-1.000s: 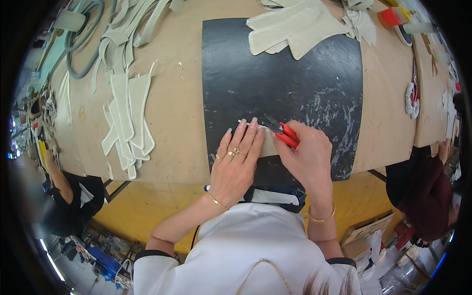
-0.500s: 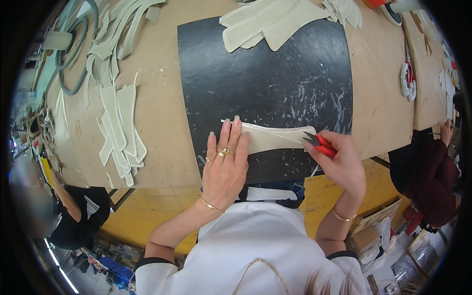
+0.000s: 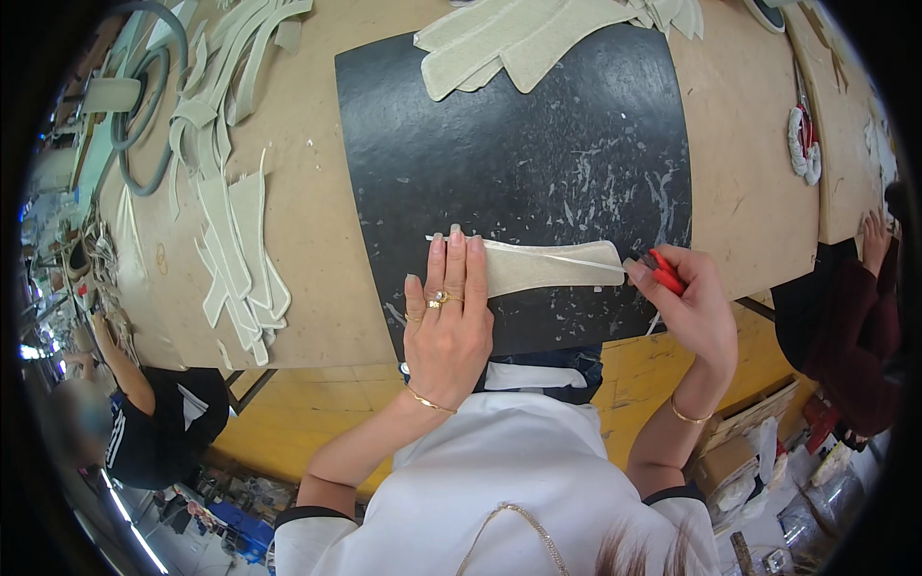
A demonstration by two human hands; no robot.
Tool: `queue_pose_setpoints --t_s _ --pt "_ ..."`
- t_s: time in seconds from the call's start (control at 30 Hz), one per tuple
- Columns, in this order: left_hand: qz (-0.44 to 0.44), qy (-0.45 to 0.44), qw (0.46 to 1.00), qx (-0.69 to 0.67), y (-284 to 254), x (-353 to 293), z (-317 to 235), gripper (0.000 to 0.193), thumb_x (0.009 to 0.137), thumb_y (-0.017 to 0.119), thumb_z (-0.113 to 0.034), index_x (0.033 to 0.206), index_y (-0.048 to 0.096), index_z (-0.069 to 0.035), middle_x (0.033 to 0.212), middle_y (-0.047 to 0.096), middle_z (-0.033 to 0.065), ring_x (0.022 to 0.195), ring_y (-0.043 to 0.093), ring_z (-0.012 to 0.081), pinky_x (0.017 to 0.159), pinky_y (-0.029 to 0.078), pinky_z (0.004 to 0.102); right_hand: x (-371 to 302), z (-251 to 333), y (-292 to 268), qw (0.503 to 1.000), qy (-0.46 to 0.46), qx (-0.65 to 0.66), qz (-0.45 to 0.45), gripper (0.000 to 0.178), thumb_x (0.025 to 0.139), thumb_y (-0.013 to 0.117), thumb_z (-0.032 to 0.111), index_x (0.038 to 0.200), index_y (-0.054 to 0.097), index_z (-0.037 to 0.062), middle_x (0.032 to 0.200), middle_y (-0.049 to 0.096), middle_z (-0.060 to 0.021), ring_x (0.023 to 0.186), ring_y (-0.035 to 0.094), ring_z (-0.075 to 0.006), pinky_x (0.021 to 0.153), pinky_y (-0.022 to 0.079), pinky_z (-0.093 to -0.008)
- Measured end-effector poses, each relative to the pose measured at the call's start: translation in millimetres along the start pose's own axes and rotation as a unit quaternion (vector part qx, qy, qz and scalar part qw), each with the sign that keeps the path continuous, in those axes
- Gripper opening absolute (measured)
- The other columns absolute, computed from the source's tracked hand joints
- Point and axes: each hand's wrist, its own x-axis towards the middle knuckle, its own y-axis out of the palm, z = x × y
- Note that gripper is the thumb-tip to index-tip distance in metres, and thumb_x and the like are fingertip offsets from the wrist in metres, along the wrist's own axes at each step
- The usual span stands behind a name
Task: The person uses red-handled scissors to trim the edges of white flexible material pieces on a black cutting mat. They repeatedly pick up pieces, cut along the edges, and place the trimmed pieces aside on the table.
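Observation:
A cream, curved piece of fabric (image 3: 552, 273) with flared ends lies on a black mat (image 3: 519, 163) in front of me. My left hand (image 3: 449, 312) rests flat across its left part, fingers stretched out and pressing it to the mat. My right hand (image 3: 696, 302), just past the piece's right end, is closed around red-handled thread snips (image 3: 667, 276). A thin white strip (image 3: 584, 261) runs slantwise over the fabric to the thumb and fingertips of that hand, which pinch its end. More of the strip dangles below the hand. The snips' blades are mostly hidden.
Stacked cream pieces (image 3: 528, 43) lie on the mat's far edge. More cut pieces (image 3: 240, 245) and long strips (image 3: 230, 72) cover the table's left side, near a grey hose (image 3: 158, 106). Scissors with white-wrapped handles (image 3: 803, 144) lie at right. People work on both sides.
My right hand has moved right, off the end of the piece, drawing the white strip taut. The snips' blades no longer lie over the fabric. My left hand stays flat on the piece.

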Motion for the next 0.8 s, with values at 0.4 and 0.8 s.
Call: queue_pose_setpoints --t_s 0.4,0.8 --pt "0.005 0.031 0.999 0.021 1 1 -5 0.062 0.090 0.055 0.000 0.146 0.045 -0.023 0.144 0.046 0.0301 0.132 0.050 0.0408 0.092 0.049 0.0462 2 3 0 1.000 0.014 -0.009 -0.003 0.040 0.089 0.072 0.020 0.064 0.050 -0.0009 0.054 0.033 0.0002 0.053 0.031 -0.0086 0.047 0.028 -0.0301" --pt "0.034 0.047 0.994 0.094 -4 6 -15 0.073 0.087 0.059 -0.004 0.150 0.035 -0.033 0.140 0.039 0.0428 0.130 0.046 0.0502 0.105 0.038 0.0557 0 3 7 0.999 0.022 -0.005 -0.031 0.036 0.089 0.071 0.019 0.065 0.052 -0.0010 0.053 0.034 0.0000 0.052 0.031 -0.0086 0.047 0.028 -0.0305"
